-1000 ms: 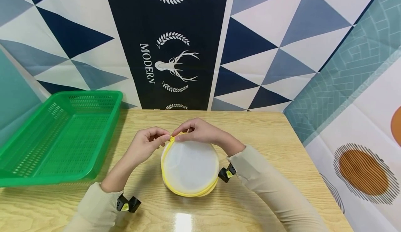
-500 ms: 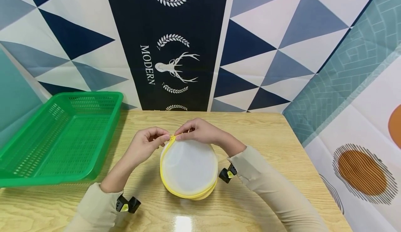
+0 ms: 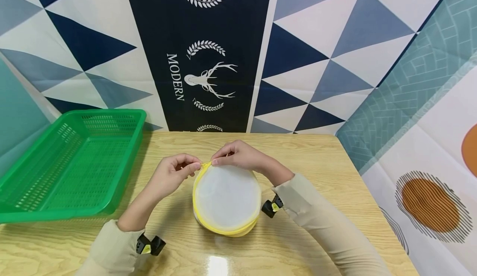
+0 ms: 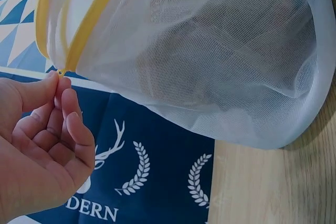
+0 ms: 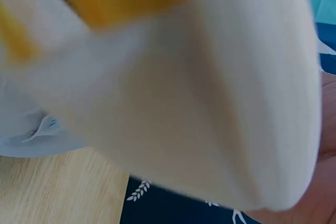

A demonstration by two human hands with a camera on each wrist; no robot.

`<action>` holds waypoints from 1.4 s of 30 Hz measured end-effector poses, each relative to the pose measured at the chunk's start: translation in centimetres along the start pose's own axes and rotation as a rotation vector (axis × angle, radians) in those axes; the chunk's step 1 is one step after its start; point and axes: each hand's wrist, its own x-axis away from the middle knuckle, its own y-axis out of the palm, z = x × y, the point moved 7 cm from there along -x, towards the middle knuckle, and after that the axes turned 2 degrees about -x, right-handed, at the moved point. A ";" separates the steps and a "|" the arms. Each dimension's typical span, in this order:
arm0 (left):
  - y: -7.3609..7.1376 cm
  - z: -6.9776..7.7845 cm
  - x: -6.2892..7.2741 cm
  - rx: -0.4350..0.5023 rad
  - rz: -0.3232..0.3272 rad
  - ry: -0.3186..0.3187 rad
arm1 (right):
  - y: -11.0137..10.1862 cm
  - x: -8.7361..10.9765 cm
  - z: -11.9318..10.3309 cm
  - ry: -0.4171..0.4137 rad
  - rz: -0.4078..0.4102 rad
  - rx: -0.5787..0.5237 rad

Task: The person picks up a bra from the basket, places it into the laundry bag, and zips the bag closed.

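A round white mesh laundry bag [image 3: 228, 197] with yellow zipper trim stands on the table in front of the person. The left hand [image 3: 172, 175] pinches the small zipper pull [image 4: 61, 72] at the far left of the bag's top rim. Just to its right, the right hand [image 3: 238, 158] pinches the yellow edge between thumb and fingers. In the left wrist view the mesh side of the bag looks sheer and slightly creased. Pale fabric fills most of the right wrist view, out of focus, and hides the right fingertips; only part of the palm shows.
A green plastic basket [image 3: 80, 168] with slotted sides stands on the left of the wooden table [image 3: 309, 176]. Behind the table hangs a patterned cloth [image 3: 208, 27] with triangles and a deer print. Another printed cloth covers the right side.
The right hand has slid slightly to the right along the yellow rim, so the space between the two hands is wider. The bag has shifted a little; the left hand stays nearly still.
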 end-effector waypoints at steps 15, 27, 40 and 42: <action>0.5 0.1 -0.4 -0.001 -0.003 -0.028 | 0.3 0.1 -1.0 -0.097 -0.014 0.101; 0.9 0.6 -0.4 0.010 -0.018 -0.020 | 0.6 0.0 -1.0 -0.126 -0.013 0.162; 0.7 0.4 -0.2 -0.017 -0.006 -0.017 | 0.3 0.2 -0.3 -0.089 -0.019 0.077; 0.7 0.4 -0.2 -0.019 -0.004 -0.013 | 0.2 0.2 -0.2 -0.074 -0.012 0.067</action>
